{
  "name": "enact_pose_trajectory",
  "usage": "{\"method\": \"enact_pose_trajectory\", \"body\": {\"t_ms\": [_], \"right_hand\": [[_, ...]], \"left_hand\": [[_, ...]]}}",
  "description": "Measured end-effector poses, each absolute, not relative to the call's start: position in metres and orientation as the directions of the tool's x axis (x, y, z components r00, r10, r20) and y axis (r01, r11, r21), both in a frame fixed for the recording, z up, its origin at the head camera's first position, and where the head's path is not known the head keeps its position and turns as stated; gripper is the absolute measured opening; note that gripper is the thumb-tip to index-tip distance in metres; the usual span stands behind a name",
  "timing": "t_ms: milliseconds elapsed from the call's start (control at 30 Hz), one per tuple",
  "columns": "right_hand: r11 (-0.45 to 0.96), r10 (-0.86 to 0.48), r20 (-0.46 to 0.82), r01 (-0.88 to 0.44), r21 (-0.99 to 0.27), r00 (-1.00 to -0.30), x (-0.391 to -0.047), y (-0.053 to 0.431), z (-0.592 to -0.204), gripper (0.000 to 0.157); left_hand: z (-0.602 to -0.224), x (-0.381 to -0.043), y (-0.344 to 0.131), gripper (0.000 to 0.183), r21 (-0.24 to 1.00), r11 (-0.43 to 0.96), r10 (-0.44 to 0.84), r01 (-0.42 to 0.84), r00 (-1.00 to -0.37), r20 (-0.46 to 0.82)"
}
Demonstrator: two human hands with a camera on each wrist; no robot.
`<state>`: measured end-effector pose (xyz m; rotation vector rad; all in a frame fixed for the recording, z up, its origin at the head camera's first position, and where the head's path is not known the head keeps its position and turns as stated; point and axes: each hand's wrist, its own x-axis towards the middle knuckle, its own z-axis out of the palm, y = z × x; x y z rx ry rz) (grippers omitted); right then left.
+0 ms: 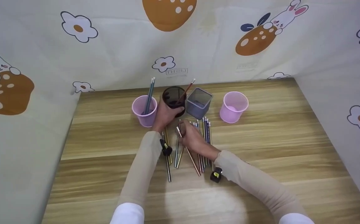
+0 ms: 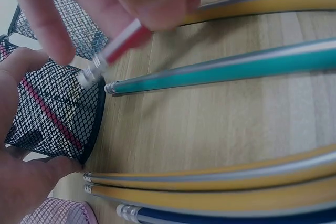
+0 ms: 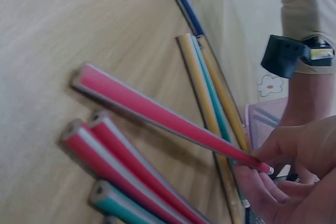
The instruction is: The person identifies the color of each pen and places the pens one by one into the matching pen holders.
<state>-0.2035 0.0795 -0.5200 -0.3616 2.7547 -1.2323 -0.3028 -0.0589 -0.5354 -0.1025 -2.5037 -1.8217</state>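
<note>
My left hand (image 1: pixel 166 115) grips the black mesh pen cup (image 1: pixel 171 92) at its near left side. One red pencil (image 1: pixel 189 86) leans inside that cup, its eraser end up. Close in front of the cup, my right hand (image 1: pixel 194 138) pinches another red pencil (image 3: pixel 152 109) near its white eraser, between thumb and fingers. The far end of this pencil slants down toward the tabletop. Loose pencils lie about both hands: a teal pencil (image 2: pixel 220 69), yellow pencils (image 2: pixel 210 177) and a dark blue pencil (image 2: pixel 210 217), plus red pencils (image 3: pixel 123 163) beside the right hand.
Left of the black cup stands a pink mesh cup (image 1: pixel 140 115) with teal pencils (image 1: pixel 149 98) in it. A grey square mesh cup (image 1: pixel 197 109) is close on the right, and another pink cup (image 1: pixel 231 115) stands farther right. Printed cloth (image 1: pixel 120 56) borders the wooden table (image 1: pixel 105 180).
</note>
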Motion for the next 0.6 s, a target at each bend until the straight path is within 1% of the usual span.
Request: {"method": "enact_pose_trajectory", "body": {"t_ms": [133, 233, 367, 433, 600], "right_hand": [[0.65, -0.245, 0.024, -0.183, -0.738, -0.969, -0.206, 0.085, -0.507, 0.069], [0.635, -0.245, 0.082, -0.224, -0.74, -0.966, -0.213, 0.09, -0.494, 0.074], [0.631, -0.232, 0.13, -0.251, -0.734, -0.964, -0.227, 0.097, -0.471, 0.062], [0.606, -0.21, 0.143, -0.243, -0.757, -0.967, -0.235, 0.099, -0.458, 0.056], [0.503, -0.141, 0.22, -0.261, -0.824, -0.965, -0.254, 0.103, -0.438, 0.053]], "left_hand": [[-0.536, -0.302, -0.06, 0.095, 0.952, 0.294, 0.031, 0.087, -0.996, 0.081], [-0.536, -0.302, -0.061, 0.096, 0.953, 0.285, 0.041, 0.101, -0.995, 0.093], [-0.536, -0.3, -0.061, 0.094, 0.95, 0.3, 0.044, 0.085, -0.996, 0.075], [-0.536, -0.3, -0.061, 0.093, 0.95, 0.302, 0.044, 0.083, -0.996, 0.073], [-0.535, -0.301, -0.06, 0.092, 0.953, 0.283, 0.051, 0.111, -0.994, 0.1]]}}
